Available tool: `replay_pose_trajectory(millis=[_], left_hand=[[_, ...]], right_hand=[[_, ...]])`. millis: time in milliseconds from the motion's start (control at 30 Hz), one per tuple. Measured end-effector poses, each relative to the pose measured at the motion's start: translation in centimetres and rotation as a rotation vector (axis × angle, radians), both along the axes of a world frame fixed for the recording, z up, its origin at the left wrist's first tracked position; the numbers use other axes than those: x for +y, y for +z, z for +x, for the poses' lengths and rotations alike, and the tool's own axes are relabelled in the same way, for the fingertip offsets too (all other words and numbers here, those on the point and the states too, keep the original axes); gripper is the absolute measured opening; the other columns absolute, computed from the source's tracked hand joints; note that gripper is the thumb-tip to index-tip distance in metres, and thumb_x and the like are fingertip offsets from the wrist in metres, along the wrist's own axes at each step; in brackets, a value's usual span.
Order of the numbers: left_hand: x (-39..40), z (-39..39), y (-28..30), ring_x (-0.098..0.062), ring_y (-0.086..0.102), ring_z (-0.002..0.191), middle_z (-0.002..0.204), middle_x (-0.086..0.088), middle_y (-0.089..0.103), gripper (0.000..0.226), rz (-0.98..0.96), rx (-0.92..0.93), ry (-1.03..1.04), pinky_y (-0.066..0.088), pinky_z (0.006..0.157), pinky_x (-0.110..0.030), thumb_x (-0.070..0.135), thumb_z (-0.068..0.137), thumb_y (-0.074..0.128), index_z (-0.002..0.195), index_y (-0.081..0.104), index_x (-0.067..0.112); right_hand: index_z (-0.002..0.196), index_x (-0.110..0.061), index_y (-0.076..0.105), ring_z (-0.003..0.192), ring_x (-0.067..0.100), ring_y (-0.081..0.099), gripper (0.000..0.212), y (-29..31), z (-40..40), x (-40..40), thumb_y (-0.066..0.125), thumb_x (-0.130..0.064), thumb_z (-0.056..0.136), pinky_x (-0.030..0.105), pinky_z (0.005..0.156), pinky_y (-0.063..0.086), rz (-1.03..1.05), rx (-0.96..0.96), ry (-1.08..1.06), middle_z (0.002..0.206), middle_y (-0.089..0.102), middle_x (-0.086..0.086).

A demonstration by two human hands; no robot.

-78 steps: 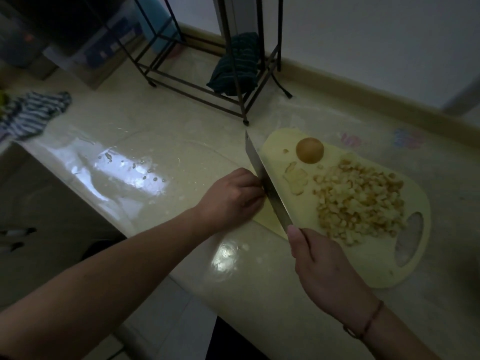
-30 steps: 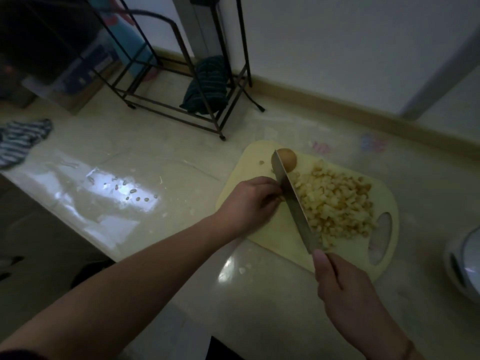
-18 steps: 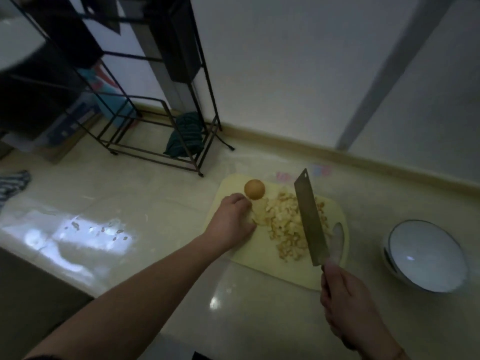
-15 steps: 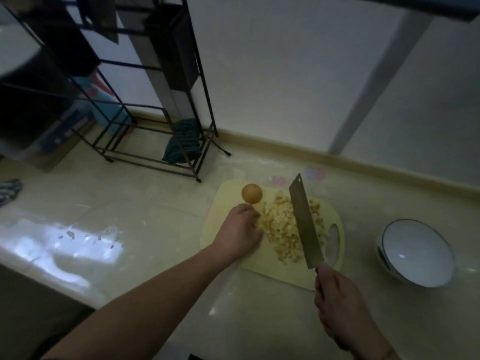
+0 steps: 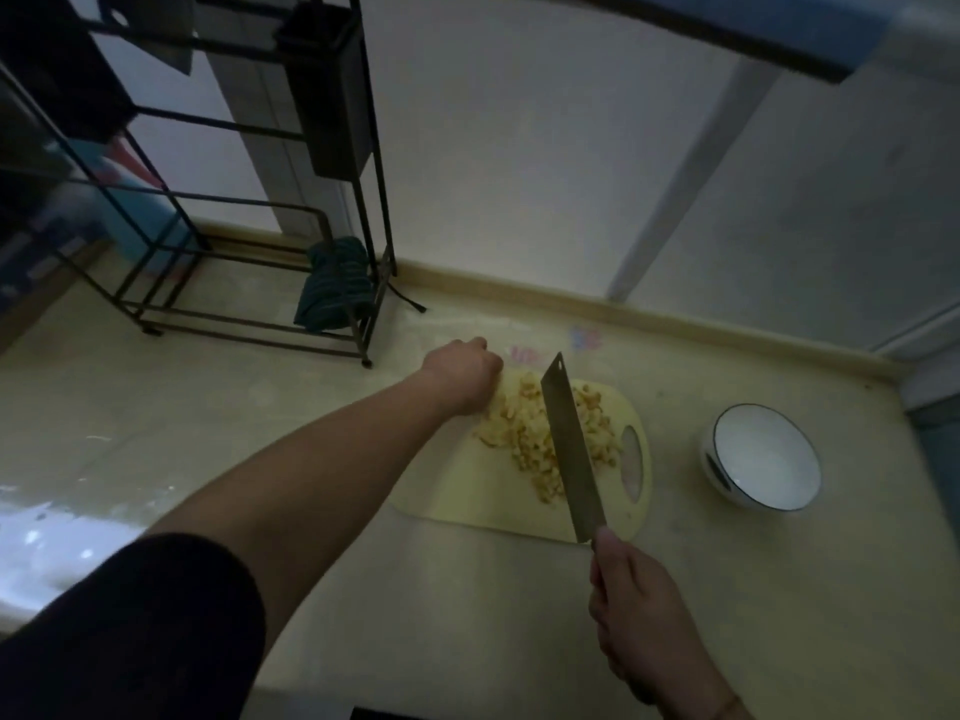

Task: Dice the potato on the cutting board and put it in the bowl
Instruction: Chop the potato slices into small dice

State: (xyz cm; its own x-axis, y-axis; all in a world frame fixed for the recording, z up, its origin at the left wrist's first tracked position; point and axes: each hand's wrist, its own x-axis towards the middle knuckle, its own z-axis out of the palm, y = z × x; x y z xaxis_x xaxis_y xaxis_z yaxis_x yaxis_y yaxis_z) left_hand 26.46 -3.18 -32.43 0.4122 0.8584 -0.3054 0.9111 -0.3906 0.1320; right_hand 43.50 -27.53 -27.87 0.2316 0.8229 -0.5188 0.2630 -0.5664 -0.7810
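Note:
A pale yellow cutting board [image 5: 483,493] lies on the counter with a pile of diced potato [image 5: 522,433] on its far half. My left hand [image 5: 462,379] reaches to the board's far left corner. Its fingers curl down there over a round brown potato end, which is hidden beneath them. My right hand [image 5: 639,615] grips the handle of a cleaver [image 5: 569,449], whose blade hangs above the pile and points away from me. A white bowl [image 5: 763,459] with a dark rim stands empty to the right of the board.
A black metal rack [image 5: 249,283] stands at the back left with a dark green cloth [image 5: 335,285] draped on its low bar. The wall runs close behind the board. The counter's front edge is near me at the left.
The cleaver has lifted off the board and now hovers over the pile. My left hand slid from beside the dice to the far corner and covers the round potato end.

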Motion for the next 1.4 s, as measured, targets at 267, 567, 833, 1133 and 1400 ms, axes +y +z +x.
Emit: replay_pose_trajectory(millis=[267,567,833,1133,1400], left_hand=[[0.6,-0.8,0.8,-0.034,0.057,0.101,0.120,-0.015,0.051,0.038,-0.082,-0.118,0.021,0.049,0.076,-0.037,0.027,0.095,0.057,0.131,0.054,0.013],[-6.8,-6.8,2.1,-0.018,0.052,0.098,0.117,-0.006,0.055,0.043,-0.127,-0.423,0.356,0.043,0.085,-0.029,0.041,0.095,0.062,0.132,0.056,0.020],[-14.1,-5.0,0.7,-0.033,0.059,0.103,0.116,-0.013,0.050,0.046,-0.107,-0.092,0.453,0.049,0.083,-0.038,0.046,0.095,0.060,0.123,0.053,0.010],[-16.7,-3.9,0.9,-0.028,0.059,0.101,0.117,-0.012,0.058,0.049,-0.182,-0.120,0.664,0.052,0.085,-0.036,0.043,0.084,0.074,0.118,0.059,0.011],[-17.1,-2.2,-0.3,-0.029,0.061,0.098,0.108,-0.009,0.059,0.054,-0.077,-0.108,0.793,0.041,0.068,-0.032,0.063,0.084,0.065,0.107,0.054,0.016]], right_hand=[[0.067,-0.016,0.047,0.035,0.014,0.031,0.049,0.1,0.1,-0.8,0.040,-0.056,0.094,0.020,0.040,0.027,-0.017,0.011,-0.020,0.046,0.040,-0.002],[0.073,-0.015,0.043,0.039,0.012,0.023,0.045,0.1,0.8,0.4,0.040,-0.052,0.097,0.018,0.045,0.020,-0.116,0.202,0.060,0.050,0.031,0.003],[0.074,-0.014,0.044,0.037,0.012,0.028,0.045,-1.0,1.4,0.8,0.041,-0.052,0.097,0.018,0.043,0.023,-0.130,0.233,0.239,0.049,0.035,0.003],[0.068,-0.017,0.044,0.034,0.013,0.033,0.045,-2.0,2.2,0.9,0.039,-0.050,0.098,0.016,0.041,0.025,-0.092,0.190,0.415,0.045,0.038,-0.001],[0.061,-0.026,0.051,0.046,-0.007,0.042,0.043,-3.1,1.5,1.9,0.041,-0.044,0.099,0.012,0.050,0.029,0.092,-0.011,0.556,0.049,0.050,-0.012]])
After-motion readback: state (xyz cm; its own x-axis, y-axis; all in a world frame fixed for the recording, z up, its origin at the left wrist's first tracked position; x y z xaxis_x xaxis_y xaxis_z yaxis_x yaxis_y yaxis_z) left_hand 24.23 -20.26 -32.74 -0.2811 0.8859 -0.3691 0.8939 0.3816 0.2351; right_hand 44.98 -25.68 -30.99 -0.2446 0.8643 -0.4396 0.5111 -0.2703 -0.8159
